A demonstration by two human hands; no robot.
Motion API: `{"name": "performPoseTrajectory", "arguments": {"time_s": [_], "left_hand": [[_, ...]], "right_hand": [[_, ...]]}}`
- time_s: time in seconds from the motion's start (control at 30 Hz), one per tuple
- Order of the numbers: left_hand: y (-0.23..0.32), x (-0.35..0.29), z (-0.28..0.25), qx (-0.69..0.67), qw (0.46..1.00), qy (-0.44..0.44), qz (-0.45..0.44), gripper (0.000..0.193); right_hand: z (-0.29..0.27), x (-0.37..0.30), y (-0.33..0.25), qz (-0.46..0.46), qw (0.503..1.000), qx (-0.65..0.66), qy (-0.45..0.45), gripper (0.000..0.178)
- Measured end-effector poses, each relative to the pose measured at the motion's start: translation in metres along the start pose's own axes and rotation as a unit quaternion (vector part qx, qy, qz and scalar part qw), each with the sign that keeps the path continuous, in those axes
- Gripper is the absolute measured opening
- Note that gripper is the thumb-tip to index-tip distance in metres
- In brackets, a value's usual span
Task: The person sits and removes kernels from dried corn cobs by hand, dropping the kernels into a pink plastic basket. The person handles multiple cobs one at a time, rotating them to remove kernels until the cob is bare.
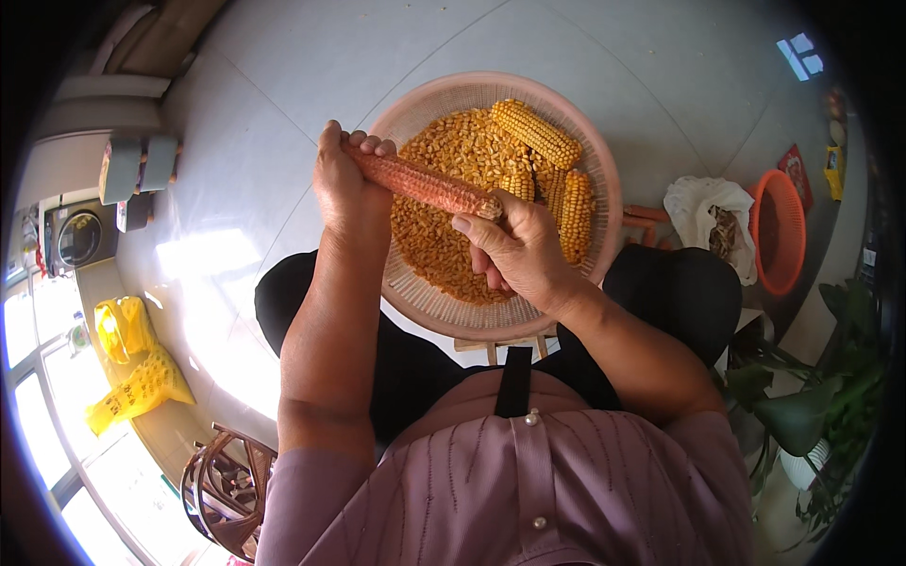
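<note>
A bare reddish corncob point(422, 182), stripped of its kernels, is held slantwise over a round pink plastic basket point(604, 141). My left hand point(353, 184) is closed around its far-left end. At the other end, my right hand point(519, 243) grips the cob's pale tip, its thumb on top and other fingers curled below. Loose yellow kernels point(444, 250) cover much of the basket's bottom beneath my hands. Several unshelled ears of corn point(536, 134) lie along the basket's right side; my right hand partly covers some of them.
Stripped cobs point(645, 219) lie on the floor right of the basket. Beyond them are a white bag point(694, 203) and an orange basket point(780, 236). A leafy plant point(797, 415) stands at lower right, a wooden chair point(229, 486) at lower left. Yellow bags point(142, 387) lie near the window.
</note>
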State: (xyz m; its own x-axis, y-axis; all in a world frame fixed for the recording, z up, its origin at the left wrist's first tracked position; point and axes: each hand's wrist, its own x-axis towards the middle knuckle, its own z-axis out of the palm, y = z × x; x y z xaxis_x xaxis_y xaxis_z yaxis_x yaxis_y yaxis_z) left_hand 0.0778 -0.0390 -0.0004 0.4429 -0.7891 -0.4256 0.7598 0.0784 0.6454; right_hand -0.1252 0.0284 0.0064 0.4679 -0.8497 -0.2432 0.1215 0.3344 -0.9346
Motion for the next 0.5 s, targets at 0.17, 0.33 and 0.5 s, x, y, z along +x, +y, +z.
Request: {"name": "performPoseTrajectory", "arguments": {"time_s": [0.17,0.33,0.5], "left_hand": [[0.0,0.002,-0.002,-0.011,1.0,0.009,-0.01,0.02],[0.001,0.003,-0.002,-0.012,1.0,0.007,-0.015,0.021],[0.0,0.003,-0.005,-0.001,1.0,-0.016,-0.024,0.02]], "right_hand": [[-0.001,0.001,0.005,-0.05,0.997,-0.061,0.003,0.017],[-0.005,0.005,0.018,-0.104,0.986,-0.125,0.023,0.012],[-0.011,0.009,0.02,-0.199,0.936,-0.283,0.063,0.015]]}}
